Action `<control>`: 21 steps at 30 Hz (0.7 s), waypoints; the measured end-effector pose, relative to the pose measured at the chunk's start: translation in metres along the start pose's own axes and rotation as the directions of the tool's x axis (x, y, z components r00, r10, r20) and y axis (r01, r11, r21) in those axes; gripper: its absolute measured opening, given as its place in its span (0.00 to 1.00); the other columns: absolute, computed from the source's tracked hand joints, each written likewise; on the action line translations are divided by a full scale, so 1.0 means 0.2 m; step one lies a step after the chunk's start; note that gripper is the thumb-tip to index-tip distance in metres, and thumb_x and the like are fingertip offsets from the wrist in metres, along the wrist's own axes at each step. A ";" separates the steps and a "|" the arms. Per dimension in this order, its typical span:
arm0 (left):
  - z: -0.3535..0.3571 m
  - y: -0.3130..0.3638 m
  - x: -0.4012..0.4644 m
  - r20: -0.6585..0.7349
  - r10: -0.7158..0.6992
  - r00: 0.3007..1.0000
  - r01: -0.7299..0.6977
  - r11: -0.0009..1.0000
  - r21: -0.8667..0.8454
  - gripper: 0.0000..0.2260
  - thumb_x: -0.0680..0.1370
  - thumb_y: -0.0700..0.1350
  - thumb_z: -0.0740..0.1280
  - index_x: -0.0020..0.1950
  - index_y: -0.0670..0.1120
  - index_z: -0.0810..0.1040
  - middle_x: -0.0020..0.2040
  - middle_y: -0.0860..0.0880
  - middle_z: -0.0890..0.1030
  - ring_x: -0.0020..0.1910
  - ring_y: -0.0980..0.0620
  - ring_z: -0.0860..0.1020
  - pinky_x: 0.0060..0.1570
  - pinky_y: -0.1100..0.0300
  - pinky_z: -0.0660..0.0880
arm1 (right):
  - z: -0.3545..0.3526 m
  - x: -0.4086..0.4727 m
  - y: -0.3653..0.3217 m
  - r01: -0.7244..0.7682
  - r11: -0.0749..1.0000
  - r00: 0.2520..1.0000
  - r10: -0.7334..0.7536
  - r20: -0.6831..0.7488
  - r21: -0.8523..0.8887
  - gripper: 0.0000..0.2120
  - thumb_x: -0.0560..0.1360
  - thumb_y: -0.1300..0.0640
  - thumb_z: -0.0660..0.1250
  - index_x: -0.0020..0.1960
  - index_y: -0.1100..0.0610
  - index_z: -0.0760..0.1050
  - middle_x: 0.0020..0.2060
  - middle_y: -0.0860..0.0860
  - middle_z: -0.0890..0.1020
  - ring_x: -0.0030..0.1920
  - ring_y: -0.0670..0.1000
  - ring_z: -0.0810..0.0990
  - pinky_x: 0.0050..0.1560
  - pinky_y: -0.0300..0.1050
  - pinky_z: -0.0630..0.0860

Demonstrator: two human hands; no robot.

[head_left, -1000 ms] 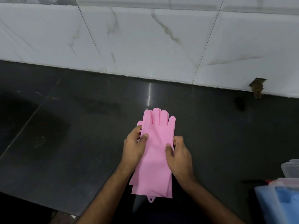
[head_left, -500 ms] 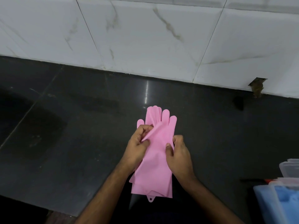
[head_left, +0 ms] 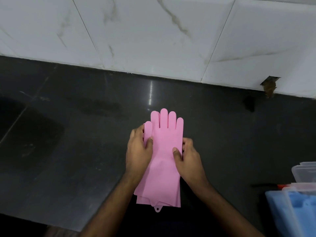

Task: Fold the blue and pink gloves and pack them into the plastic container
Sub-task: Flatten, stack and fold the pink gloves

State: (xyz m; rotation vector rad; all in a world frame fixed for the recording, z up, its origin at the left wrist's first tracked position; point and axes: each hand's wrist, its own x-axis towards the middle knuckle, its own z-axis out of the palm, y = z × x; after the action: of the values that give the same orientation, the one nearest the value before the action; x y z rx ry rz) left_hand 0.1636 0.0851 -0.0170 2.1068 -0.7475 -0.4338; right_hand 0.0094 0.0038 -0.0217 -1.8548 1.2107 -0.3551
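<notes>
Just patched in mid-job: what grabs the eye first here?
The pink gloves, stacked flat on the dark counter at centre, fingers pointing toward the marble wall. The left hand and right hand pinch their side edges. At the lower right edge sits a clear plastic container with something blue inside.

The gloves (head_left: 162, 156) at the centre of the frame are plain, even pink, with no print. The bench (head_left: 68, 142) beneath them is glossy black, showing a pale streak of reflected light. Across the top of the frame the wall tiles (head_left: 153, 36) are white, veined in grey-brown. At the lower right, the plastic container (head_left: 301, 211) is translucent, with light blue inside.
</notes>
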 end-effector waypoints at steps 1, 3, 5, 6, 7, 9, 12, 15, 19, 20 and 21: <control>0.00 -0.01 0.01 0.004 0.016 1.000 -0.016 0.998 0.062 0.22 0.81 0.41 0.67 0.76 0.48 0.70 0.66 0.50 0.75 0.60 0.52 0.77 0.60 0.54 0.77 | 0.00 -0.01 0.00 0.017 1.000 1.000 -0.018 -0.003 -0.018 0.14 0.82 0.54 0.63 0.66 0.54 0.68 0.57 0.46 0.80 0.54 0.47 0.81 0.52 0.39 0.76; -0.01 -0.03 0.02 0.050 0.015 0.999 -0.020 0.994 0.105 0.24 0.81 0.41 0.67 0.77 0.48 0.69 0.64 0.49 0.75 0.57 0.52 0.77 0.60 0.54 0.76 | 0.01 -0.04 0.00 0.048 0.997 0.999 -0.049 -0.014 -0.060 0.15 0.84 0.54 0.59 0.69 0.54 0.68 0.60 0.46 0.78 0.57 0.46 0.79 0.55 0.38 0.73; -0.02 -0.06 0.05 0.073 -0.020 0.997 0.014 0.997 0.076 0.25 0.80 0.41 0.69 0.77 0.48 0.69 0.63 0.49 0.75 0.56 0.52 0.76 0.62 0.53 0.77 | 0.00 -0.05 0.00 0.047 0.997 0.998 -0.048 -0.028 -0.061 0.15 0.85 0.55 0.56 0.71 0.53 0.69 0.61 0.46 0.79 0.57 0.45 0.78 0.55 0.37 0.72; -0.02 -0.07 0.06 0.068 -0.049 0.996 0.046 0.998 0.047 0.27 0.80 0.41 0.70 0.78 0.47 0.68 0.63 0.49 0.76 0.57 0.52 0.77 0.62 0.53 0.77 | 0.00 -0.05 0.00 0.033 0.998 0.999 -0.034 -0.031 -0.045 0.15 0.85 0.56 0.56 0.70 0.53 0.69 0.60 0.46 0.80 0.56 0.45 0.79 0.54 0.37 0.73; -0.02 -0.08 0.07 0.058 -0.088 0.994 0.088 0.996 0.003 0.29 0.79 0.41 0.72 0.79 0.47 0.67 0.64 0.50 0.76 0.57 0.52 0.78 0.62 0.53 0.78 | -0.01 -0.04 0.01 0.013 0.999 0.999 -0.014 -0.030 -0.030 0.15 0.85 0.57 0.56 0.70 0.52 0.69 0.57 0.46 0.81 0.53 0.45 0.81 0.51 0.36 0.74; -0.02 -0.09 0.08 0.042 -0.157 0.987 0.160 0.983 -0.089 0.31 0.77 0.42 0.74 0.78 0.47 0.66 0.61 0.52 0.79 0.54 0.55 0.80 0.57 0.57 0.80 | -0.02 -0.01 0.02 -0.022 0.999 0.999 0.021 -0.031 -0.024 0.14 0.84 0.59 0.58 0.69 0.53 0.69 0.49 0.46 0.83 0.46 0.43 0.81 0.42 0.30 0.73; -0.01 -0.10 0.09 0.029 -0.191 0.981 0.194 0.972 -0.133 0.25 0.77 0.46 0.75 0.72 0.50 0.72 0.50 0.55 0.81 0.47 0.59 0.81 0.48 0.61 0.78 | -0.03 0.03 0.03 -0.042 0.999 0.999 0.041 -0.021 -0.034 0.15 0.83 0.60 0.61 0.69 0.54 0.68 0.38 0.44 0.81 0.39 0.43 0.81 0.38 0.31 0.73; -0.01 -0.11 0.09 0.014 -0.213 0.977 0.212 0.961 -0.176 0.13 0.78 0.49 0.73 0.61 0.52 0.77 0.47 0.54 0.83 0.46 0.55 0.82 0.45 0.60 0.79 | -0.03 0.05 0.04 -0.048 0.998 0.999 0.047 -0.008 -0.030 0.15 0.83 0.60 0.62 0.68 0.56 0.67 0.34 0.47 0.80 0.37 0.45 0.81 0.40 0.43 0.79; 0.00 -0.11 0.09 -0.022 -0.168 0.986 0.167 0.985 -0.042 0.08 0.78 0.50 0.72 0.55 0.53 0.78 0.41 0.57 0.82 0.41 0.59 0.81 0.40 0.59 0.77 | -0.03 0.05 0.04 -0.047 0.999 0.999 0.047 -0.019 -0.026 0.13 0.83 0.58 0.62 0.66 0.55 0.67 0.35 0.46 0.80 0.36 0.45 0.81 0.35 0.34 0.74; 0.00 -0.11 0.09 -0.034 -0.157 0.987 0.157 0.987 -0.020 0.09 0.78 0.50 0.72 0.55 0.53 0.77 0.41 0.57 0.81 0.40 0.60 0.80 0.39 0.59 0.77 | -0.03 0.04 0.04 -0.045 0.999 0.999 0.045 -0.018 -0.016 0.12 0.83 0.57 0.62 0.65 0.54 0.67 0.36 0.46 0.80 0.37 0.45 0.81 0.35 0.32 0.73; 0.01 -0.11 0.09 -0.043 -0.152 0.987 0.151 0.988 -0.017 0.10 0.78 0.50 0.72 0.56 0.52 0.77 0.40 0.57 0.81 0.40 0.60 0.80 0.39 0.60 0.76 | -0.03 0.04 0.03 -0.044 0.999 0.999 0.044 -0.015 -0.003 0.11 0.83 0.56 0.62 0.64 0.54 0.66 0.36 0.46 0.80 0.37 0.46 0.81 0.34 0.32 0.72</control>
State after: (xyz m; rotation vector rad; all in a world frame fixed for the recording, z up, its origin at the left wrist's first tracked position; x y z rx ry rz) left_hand 0.1848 0.0820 -0.0358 2.1616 -0.5595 -0.4712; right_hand 0.0051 -0.0061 -0.0252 -1.8278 1.2614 -0.3438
